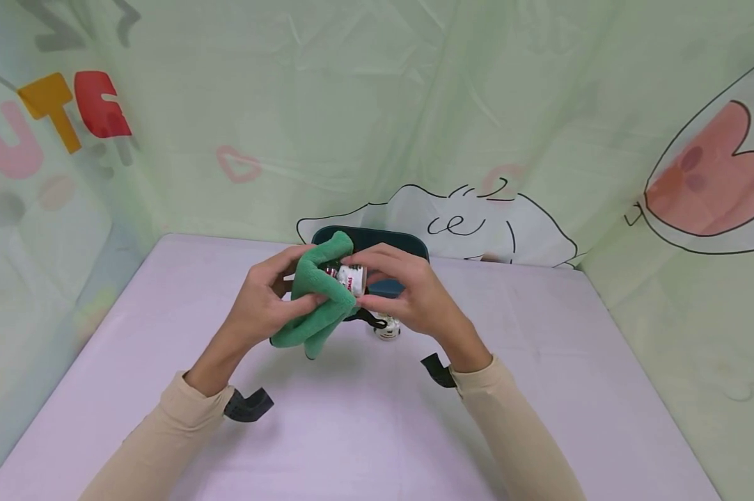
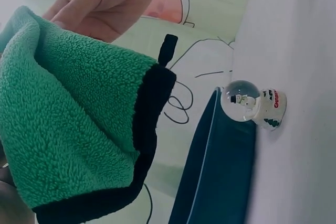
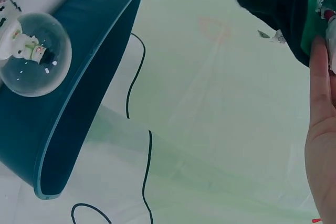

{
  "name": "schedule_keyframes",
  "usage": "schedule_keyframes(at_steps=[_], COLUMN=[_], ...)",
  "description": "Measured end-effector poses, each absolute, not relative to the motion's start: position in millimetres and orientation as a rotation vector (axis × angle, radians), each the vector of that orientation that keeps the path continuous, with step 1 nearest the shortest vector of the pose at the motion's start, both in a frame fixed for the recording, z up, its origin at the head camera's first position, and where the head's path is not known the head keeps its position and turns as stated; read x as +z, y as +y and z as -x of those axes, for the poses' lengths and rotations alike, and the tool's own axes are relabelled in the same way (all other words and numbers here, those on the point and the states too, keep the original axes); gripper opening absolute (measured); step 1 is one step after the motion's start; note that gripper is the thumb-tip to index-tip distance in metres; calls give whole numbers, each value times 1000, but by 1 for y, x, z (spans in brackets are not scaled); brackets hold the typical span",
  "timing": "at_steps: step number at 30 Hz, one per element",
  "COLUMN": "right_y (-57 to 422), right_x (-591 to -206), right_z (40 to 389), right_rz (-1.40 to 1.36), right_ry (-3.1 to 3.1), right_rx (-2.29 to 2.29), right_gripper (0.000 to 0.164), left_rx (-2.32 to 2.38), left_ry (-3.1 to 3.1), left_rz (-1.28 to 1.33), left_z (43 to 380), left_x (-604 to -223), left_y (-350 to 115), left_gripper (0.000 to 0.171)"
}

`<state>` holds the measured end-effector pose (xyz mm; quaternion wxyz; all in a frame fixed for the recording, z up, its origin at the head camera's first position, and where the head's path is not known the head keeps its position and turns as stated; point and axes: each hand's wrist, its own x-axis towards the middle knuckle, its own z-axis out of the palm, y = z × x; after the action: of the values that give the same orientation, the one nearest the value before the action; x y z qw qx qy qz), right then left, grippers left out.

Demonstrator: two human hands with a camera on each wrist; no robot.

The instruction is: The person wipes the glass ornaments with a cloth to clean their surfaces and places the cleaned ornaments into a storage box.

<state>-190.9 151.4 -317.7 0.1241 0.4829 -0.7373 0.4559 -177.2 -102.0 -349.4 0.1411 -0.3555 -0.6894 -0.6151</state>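
Observation:
A green fluffy cloth (image 1: 317,285) with a black border is bunched up over the table, and my left hand (image 1: 257,299) grips it from the left. Inside its folds sits a snow globe with a white printed base (image 1: 353,278); the cloth hides its dome. My right hand (image 1: 411,289) holds that base between thumb and fingers. On the table below stands a second snow globe (image 2: 273,108), upright, with a snowman inside its clear dome. In the head view the cloth's black loop partly covers this one.
Behind the second globe stands a dark teal bin (image 3: 89,40), close to the back wall. The table has a pale lilac cover (image 1: 351,431). Printed curtains (image 1: 351,104) enclose its back and sides. A black band piece (image 1: 248,406) juts from the left sleeve.

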Motion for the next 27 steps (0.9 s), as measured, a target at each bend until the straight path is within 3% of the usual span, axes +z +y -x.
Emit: schedule_keyframes(at_steps=[15, 20, 27], right_y=[150, 149, 149], right_x=[-316, -318, -317], right_z=[196, 193, 191], right_rz=[-1501, -1466, -1437], right_ry=[-1977, -1990, -2003], right_rx=[1052, 1103, 1205], right_gripper=[42, 50, 53], left_rx=[-1981, -1983, -1928], left_ry=[-2021, -2039, -2040], left_rz=[912, 909, 964], left_z=[177, 176, 175], left_x=[-349, -347, -346], left_y=[-102, -102, -101], left_gripper=[54, 52, 61])
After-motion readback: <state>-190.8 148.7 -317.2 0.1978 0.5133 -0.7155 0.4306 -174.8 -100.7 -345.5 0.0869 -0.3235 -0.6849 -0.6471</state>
